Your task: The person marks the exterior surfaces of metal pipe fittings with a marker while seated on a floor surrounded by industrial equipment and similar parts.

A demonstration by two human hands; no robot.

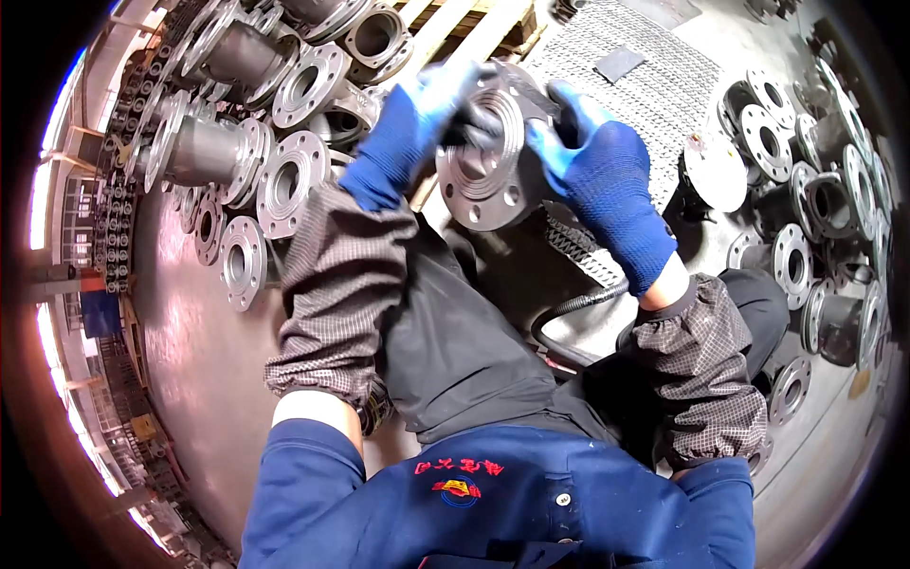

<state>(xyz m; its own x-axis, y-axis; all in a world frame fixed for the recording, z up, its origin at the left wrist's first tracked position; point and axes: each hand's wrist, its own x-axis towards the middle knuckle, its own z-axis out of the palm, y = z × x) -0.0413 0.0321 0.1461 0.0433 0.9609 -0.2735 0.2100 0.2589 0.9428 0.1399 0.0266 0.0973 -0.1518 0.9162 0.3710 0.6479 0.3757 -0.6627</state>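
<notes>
A grey flanged metal casting (481, 204), with bolt holes and concentric ridges round its opening, is held tilted above my knees. My right hand (602, 156), in a blue knit glove with a lighter coated palm, grips its right side, thumb toward me and fingers farther round the body. At the flange's upper left is my left hand (414, 123), gloved the same way. Motion smears its fingers, and dark fingertips reach across the flange opening. Whether they hold anything there is unclear. The casting's underside is hidden.
Similar flanged castings (242, 261) are piled on the left, and more flanged parts (790, 266) on the right. A patterned metal plate (654, 85) carries a small dark pad (620, 64). Beside my right knee curves a dark hose (569, 308). Wooden pallet slats (474, 33) lie beyond.
</notes>
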